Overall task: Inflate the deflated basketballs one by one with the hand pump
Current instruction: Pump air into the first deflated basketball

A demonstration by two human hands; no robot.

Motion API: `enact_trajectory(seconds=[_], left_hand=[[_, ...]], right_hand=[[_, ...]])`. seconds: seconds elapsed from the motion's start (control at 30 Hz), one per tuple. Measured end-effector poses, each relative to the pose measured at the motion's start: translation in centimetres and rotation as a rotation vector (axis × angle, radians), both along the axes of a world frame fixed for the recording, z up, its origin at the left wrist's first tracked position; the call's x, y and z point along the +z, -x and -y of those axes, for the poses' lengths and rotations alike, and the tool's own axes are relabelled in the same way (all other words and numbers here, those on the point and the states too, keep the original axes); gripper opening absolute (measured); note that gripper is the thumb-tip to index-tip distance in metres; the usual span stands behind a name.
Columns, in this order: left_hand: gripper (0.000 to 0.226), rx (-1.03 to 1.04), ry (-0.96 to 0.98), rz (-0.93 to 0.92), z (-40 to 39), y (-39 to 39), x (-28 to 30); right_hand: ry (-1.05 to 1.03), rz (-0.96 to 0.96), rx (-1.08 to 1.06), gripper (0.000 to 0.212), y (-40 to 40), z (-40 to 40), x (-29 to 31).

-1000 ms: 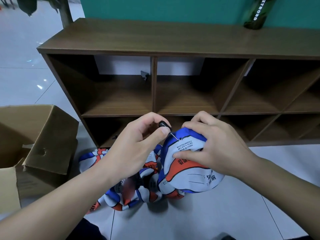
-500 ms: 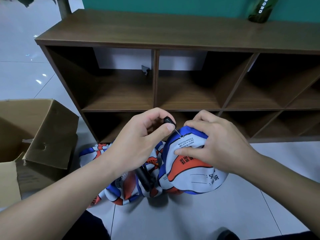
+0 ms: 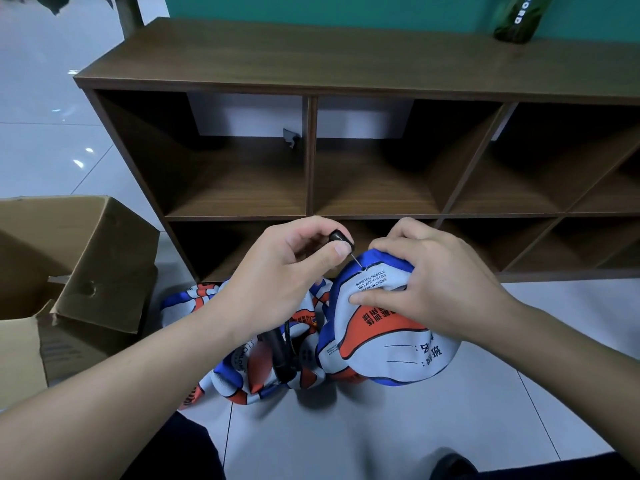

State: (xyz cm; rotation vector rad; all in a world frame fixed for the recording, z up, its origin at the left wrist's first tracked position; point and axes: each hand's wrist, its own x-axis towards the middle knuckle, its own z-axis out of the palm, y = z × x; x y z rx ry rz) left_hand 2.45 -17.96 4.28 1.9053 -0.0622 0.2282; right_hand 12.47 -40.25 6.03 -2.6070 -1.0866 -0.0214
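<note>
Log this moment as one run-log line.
left hand pinches pump needle | tip at valve | right hand grips deflated basketball

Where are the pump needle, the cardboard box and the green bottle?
pump needle (image 3: 356,260), head view, on the thin metal shaft.
cardboard box (image 3: 100,258), head view, on its folded flap.
green bottle (image 3: 516,19), head view, on its lettered side.

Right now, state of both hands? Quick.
Left hand: pinching the black needle fitting, needle tip at the ball's valve.
Right hand: gripping the deflated basketball, fingers curled over its top.
</note>
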Motion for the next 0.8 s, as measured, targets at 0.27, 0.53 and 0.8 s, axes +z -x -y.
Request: enact_trajectory(seconds=[0.27, 0.53, 0.8], left_hand=[[0.020, 0.013, 0.129, -0.071, 0.7, -0.3, 0.6], [0.017, -0.049, 0.045, -0.035, 0.7, -0.2, 1.0], [0.017, -0.089, 0.002, -0.040, 0.9, 0.3, 1.9]], right_hand=[[-0.091, -0.001, 0.047, 0.075, -0.2, 0.7, 0.7], [-0.085, -0.009, 0.075, 0.079, -0.3, 1.2, 0.7], [-0.085, -0.046, 0.079, 0.078, -0.1, 1.5, 0.8]])
